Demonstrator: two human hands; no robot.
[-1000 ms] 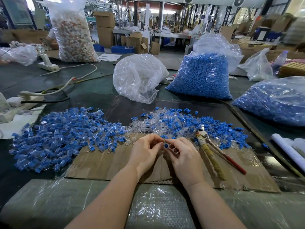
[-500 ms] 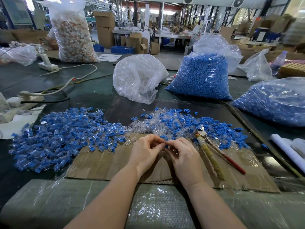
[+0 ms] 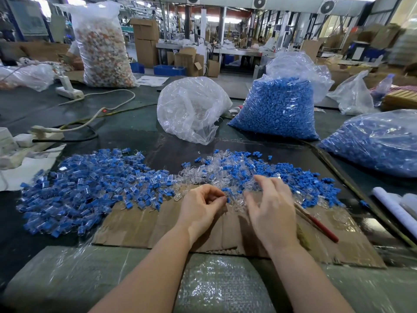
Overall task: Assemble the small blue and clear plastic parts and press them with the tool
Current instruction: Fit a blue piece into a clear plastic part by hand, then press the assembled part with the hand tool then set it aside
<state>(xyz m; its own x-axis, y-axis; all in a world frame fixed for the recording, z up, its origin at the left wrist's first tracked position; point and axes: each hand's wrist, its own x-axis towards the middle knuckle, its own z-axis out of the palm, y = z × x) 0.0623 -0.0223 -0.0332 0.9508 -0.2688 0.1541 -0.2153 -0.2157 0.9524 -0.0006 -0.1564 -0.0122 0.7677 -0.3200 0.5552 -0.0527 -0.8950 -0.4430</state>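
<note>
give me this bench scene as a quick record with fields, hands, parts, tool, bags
left hand: fingers curled, pinching a small blue part at the fingertips
right hand: fingers spread and relaxed, over the loose pile, holding nothing visible
assembled pile: blue-and-clear pieces heaped on the left
loose pile: clear shells mixed with blue plugs, ahead of the hands
tool: red-handled, lying on the cardboard sheet, right of the right hand, untouched
bags: clear bag centre, bag of blue parts beside it, another blue bag far right

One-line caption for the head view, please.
Left hand pinches a small blue plastic part while the open right hand reaches over the mixed blue and clear parts pile.
</note>
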